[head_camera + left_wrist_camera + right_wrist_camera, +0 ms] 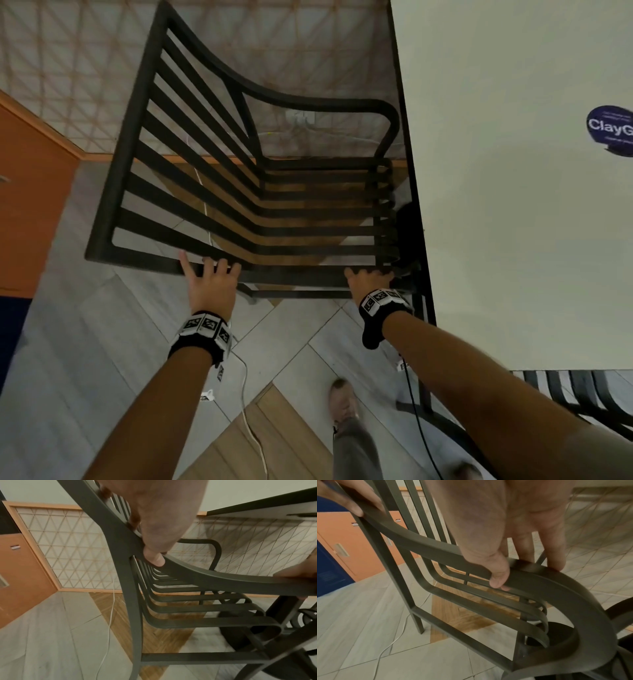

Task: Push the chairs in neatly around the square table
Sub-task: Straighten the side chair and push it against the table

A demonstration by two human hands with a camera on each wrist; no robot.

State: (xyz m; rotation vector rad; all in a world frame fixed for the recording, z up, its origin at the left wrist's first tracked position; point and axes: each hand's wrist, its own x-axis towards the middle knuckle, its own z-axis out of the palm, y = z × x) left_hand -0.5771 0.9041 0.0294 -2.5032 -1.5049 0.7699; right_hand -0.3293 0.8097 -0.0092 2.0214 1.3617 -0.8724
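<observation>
A person stands beside a dark slatted metal chair point(239, 192) and has both hands on the armrest nearest them. The chair sits on the floor against the left edge of a pale square table point(513, 205), its seat front facing that edge and its tall back on the side away from it, so the seat slats run from the back straight toward the table. The front of the seat lies just at the table's dark rim; whether it reaches under the top cannot be told. The left hand point(210, 284) holds the armrest at the end by the chair back, thumb hooked beneath the rail and fingers laid over the top. The right hand point(371, 282) is wrapped around the same armrest at its curved front end, close to the table edge, thumb under and fingers over. Both wrists wear black bands with black-and-white square markers. A round blue sticker point(611, 130) lies near the table's right side. Part of a second slatted chair point(579, 394) shows past the table's near edge. A thin white cable point(250, 425) trails across the grey and wood-patterned floor, and an orange door point(30, 205) stands to the left.
</observation>
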